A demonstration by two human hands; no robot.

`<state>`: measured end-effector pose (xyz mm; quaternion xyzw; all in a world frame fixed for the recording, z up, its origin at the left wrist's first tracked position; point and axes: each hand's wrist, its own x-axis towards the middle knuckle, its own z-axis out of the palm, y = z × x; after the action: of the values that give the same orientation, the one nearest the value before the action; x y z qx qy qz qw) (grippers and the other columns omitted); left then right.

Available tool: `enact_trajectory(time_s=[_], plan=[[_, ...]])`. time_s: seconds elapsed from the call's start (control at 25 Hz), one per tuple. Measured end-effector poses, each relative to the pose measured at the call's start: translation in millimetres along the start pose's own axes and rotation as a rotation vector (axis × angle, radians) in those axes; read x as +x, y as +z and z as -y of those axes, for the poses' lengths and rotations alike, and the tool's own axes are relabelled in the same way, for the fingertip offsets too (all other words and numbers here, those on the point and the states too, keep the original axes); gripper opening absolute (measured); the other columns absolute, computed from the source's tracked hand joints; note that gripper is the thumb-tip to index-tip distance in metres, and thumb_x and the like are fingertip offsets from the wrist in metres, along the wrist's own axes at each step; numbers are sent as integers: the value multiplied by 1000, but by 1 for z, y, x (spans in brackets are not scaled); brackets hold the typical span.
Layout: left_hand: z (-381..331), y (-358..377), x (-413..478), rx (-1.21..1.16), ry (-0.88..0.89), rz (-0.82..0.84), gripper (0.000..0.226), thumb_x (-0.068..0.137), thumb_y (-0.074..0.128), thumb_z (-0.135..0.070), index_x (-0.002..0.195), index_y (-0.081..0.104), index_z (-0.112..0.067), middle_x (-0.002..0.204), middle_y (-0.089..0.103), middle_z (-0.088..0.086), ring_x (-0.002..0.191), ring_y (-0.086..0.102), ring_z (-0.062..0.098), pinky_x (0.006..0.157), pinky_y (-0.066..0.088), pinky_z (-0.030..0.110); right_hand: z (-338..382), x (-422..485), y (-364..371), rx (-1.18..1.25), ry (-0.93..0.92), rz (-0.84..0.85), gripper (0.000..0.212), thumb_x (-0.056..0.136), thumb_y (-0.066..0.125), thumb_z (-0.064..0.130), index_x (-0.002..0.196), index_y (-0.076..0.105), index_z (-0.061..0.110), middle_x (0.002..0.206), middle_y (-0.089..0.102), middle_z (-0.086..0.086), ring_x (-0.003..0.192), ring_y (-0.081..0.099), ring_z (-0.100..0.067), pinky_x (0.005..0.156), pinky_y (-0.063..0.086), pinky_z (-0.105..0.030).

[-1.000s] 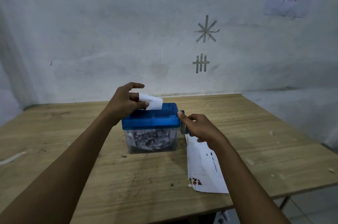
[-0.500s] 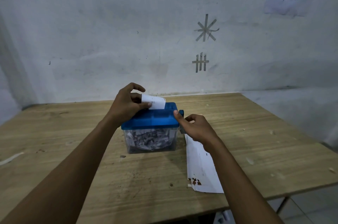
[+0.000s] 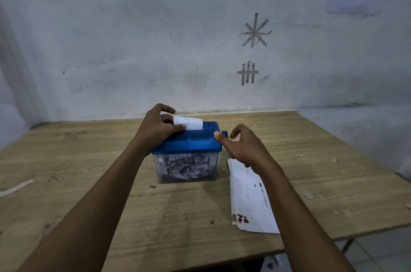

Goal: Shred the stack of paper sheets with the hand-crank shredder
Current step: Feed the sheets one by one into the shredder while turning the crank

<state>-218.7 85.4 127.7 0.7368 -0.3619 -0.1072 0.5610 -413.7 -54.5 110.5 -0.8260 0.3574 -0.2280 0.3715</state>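
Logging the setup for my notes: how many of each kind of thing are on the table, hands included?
hand-crank shredder: 1
paper sheet in its slot: 1
stack of paper sheets: 1
hands: 2 (left hand, right hand)
Total: 5

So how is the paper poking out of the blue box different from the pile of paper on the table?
The sheet stands upright in the top slot of the shredder; the pile lies flat on the table, to the right of it. Only a short bit of the sheet shows; the pile shows long pages. The left hand pinches the sheet; no hand grips the pile. Both are white paper with dark print.
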Motion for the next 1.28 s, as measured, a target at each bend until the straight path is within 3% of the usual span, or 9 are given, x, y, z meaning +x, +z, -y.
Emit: enact_trajectory(time_s=[0.12,0.32,0.4,0.48,0.6,0.72,0.84,1.08,1.28], plan=[[5,3,0,4,42,-22,46,82,82,-11,118,53,-12,96,73,7,96,69,23,78,59,37,4,1,3,-201,-177,-69,41,95,51,62,115,51,26,96,63,3,88,63,-21,72,49,-34],[12,9,0,98,98,-29,49,86,77,-14,123,45,-14,112,70,2,111,63,22,91,56,44,8,6,5,-367,-304,-194,40,103,42,51,92,64,19,78,63,6,73,63,-19,63,50,-33],[13,11,1,190,127,-25,55,86,78,-25,126,41,-17,115,69,-3,110,62,20,95,54,47,21,28,-8,-418,-253,-89,39,102,44,39,80,66,15,72,65,1,66,62,-21,58,44,-29],[11,13,2,381,141,-1,74,82,77,-53,133,34,-21,123,68,-3,109,64,23,100,49,48,43,57,-21,-400,-144,116,38,97,50,31,77,71,7,69,66,-5,52,55,-21,53,38,-27],[8,15,1,650,157,22,111,61,51,-93,141,22,-22,119,68,-3,105,67,27,101,46,47,62,83,-36,-414,-12,344,42,96,55,35,89,76,-1,58,50,-7,41,33,-16,45,30,-24],[10,15,0,689,210,10,115,53,37,-101,136,21,-24,108,67,-4,95,68,25,96,50,45,41,72,-49,-204,-77,451,52,93,62,54,96,76,4,73,65,-2,60,58,-15,52,50,-26],[10,13,1,680,236,28,112,52,38,-101,132,21,-26,109,66,-4,88,66,21,84,55,40,8,58,-57,186,-261,424,40,90,64,42,101,76,5,104,76,-7,99,73,-20,81,61,-34],[13,14,4,675,261,21,105,56,49,-95,131,25,-25,124,64,-3,92,62,18,79,54,35,9,81,-45,324,-280,350,32,93,65,36,91,64,5,86,75,-20,80,73,-38,68,62,-38],[13,15,5,662,265,6,107,53,52,-95,130,25,-25,127,65,-4,98,65,20,79,52,33,1,103,-25,329,-96,340,28,98,63,33,92,60,6,69,68,-14,56,66,-25,51,55,-30]])
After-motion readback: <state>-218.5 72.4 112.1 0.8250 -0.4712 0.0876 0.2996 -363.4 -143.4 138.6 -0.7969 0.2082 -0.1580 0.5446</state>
